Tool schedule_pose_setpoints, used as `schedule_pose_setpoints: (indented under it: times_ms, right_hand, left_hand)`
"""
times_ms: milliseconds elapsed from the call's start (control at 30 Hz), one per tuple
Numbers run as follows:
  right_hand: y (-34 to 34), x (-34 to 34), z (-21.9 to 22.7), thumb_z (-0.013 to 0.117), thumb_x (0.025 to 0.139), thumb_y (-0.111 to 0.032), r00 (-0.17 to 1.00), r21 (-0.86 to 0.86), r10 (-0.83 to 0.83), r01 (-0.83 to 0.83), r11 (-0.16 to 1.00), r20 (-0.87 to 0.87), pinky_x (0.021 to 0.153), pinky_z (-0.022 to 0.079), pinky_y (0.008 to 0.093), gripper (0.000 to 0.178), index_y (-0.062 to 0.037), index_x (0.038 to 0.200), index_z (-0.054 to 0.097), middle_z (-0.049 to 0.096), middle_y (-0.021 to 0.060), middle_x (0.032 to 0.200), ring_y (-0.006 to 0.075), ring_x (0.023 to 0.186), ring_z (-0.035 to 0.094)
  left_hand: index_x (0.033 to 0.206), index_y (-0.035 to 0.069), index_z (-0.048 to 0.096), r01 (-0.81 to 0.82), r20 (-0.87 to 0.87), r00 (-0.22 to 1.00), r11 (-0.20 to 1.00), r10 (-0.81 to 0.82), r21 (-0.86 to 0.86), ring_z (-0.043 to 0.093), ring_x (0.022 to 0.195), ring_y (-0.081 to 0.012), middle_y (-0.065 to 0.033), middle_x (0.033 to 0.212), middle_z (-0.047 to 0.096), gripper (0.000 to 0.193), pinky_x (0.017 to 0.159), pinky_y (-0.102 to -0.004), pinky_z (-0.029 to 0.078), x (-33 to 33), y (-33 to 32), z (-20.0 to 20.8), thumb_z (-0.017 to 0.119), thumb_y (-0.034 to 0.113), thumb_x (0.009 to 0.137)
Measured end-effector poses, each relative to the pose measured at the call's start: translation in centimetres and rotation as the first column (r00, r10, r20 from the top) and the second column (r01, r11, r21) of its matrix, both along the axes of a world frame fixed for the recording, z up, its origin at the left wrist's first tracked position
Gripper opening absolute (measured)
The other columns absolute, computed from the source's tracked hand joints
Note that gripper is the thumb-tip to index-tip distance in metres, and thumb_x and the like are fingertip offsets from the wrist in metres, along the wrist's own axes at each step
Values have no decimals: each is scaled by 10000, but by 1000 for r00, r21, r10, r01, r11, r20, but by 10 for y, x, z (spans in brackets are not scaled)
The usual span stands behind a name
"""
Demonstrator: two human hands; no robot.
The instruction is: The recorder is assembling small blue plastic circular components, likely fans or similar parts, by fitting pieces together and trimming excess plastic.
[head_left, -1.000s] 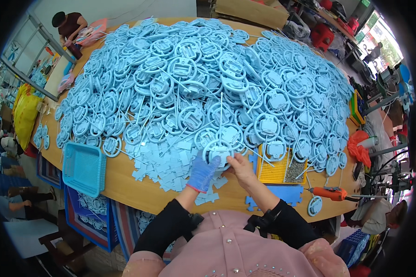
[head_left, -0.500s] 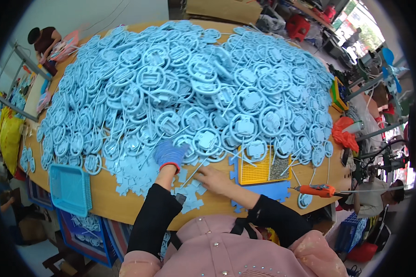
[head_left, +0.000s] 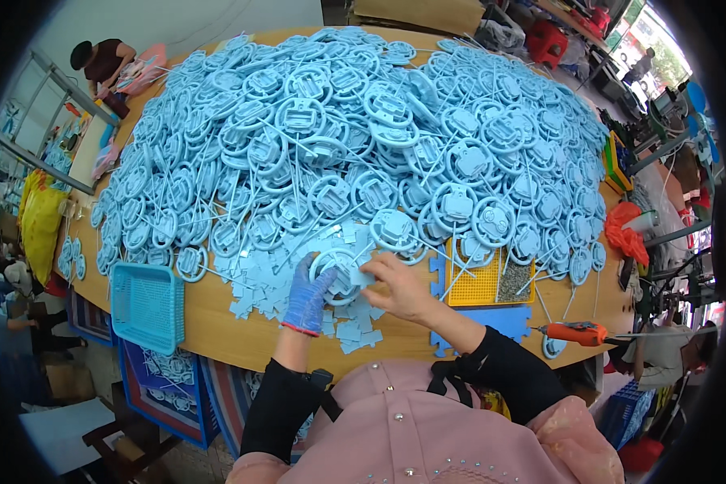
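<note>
My left hand (head_left: 305,297), in a blue-violet glove, is closed on the rim of a light blue plastic ring part (head_left: 335,261) with a boxy centre. Bare, my right hand (head_left: 402,292) pinches a small flat light blue plate (head_left: 361,277) against the right side of that part. Below and left of the hands, loose plates (head_left: 258,294) of the same blue lie scattered on the wooden table. A big heap of similar ring parts (head_left: 302,117), many with thin rods, rises beyond my hands.
A blue basket (head_left: 147,310) stands at the table's left. To the right, a yellow tray (head_left: 474,284) with small metal pieces rests by a blue foam mat (head_left: 492,323). An orange power screwdriver (head_left: 574,332) lies farther right. Another person (head_left: 105,60) sits at far left.
My left hand has drawn back from the heap's edge with a ring part in it. My right hand has risen from the loose plates, bringing one to the part. The view has shifted.
</note>
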State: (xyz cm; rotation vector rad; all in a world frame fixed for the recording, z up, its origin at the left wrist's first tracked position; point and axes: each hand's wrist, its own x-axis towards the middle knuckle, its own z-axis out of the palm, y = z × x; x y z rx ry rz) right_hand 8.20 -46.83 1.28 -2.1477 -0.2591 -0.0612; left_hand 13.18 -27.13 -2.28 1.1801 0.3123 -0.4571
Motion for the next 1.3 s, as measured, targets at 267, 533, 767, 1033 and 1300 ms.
schedule_pose_setpoints:
  times_ms: [267,533,767,1033,1300]
  right_hand:
    - [40,-7,21,713,751,-185,996,-215,70,-56,975,60,715,485,382,344,-35,1036,592,559,126,938,302,832,584]
    - [37,-21,16,710,754,-194,989,-249,86,-53,967,120,750,472,389,292,-47,983,604,555,110,946,302,881,554]
    - [17,-10,0,764,711,-181,950,-117,83,-49,992,301,786,448,366,397,-69,1072,642,536,95,968,283,900,505]
    - [10,-3,-15,751,802,-243,873,712,182,230,663,-452,720,499,268,531,-41,1234,517,621,23,1055,123,907,595]
    - [-16,-2,-32,701,847,-243,766,687,142,457,565,-627,727,526,305,373,-77,1149,558,631,13,991,117,855,598]
  left_hand:
    - [1260,85,438,-123,-86,992,908,96,-401,582,1015,-214,-91,1123,564,437,816,-340,522,-47,8,2,607,32,860]
    - [1248,114,397,-219,-109,974,940,197,-263,619,927,-224,-97,1071,566,464,726,-349,564,-50,-1,1,608,0,850]
    - [1239,97,389,-113,-83,992,939,91,-324,613,939,-228,-116,1095,553,451,718,-365,571,-48,-11,6,609,25,851]
    - [1222,54,405,-107,50,990,925,134,-364,607,948,-211,-107,1106,546,481,769,-339,550,-38,-23,33,648,18,809]
    - [1182,-33,404,192,365,895,960,-257,205,565,937,-143,-114,1074,540,524,779,-285,507,-4,-44,40,695,74,759]
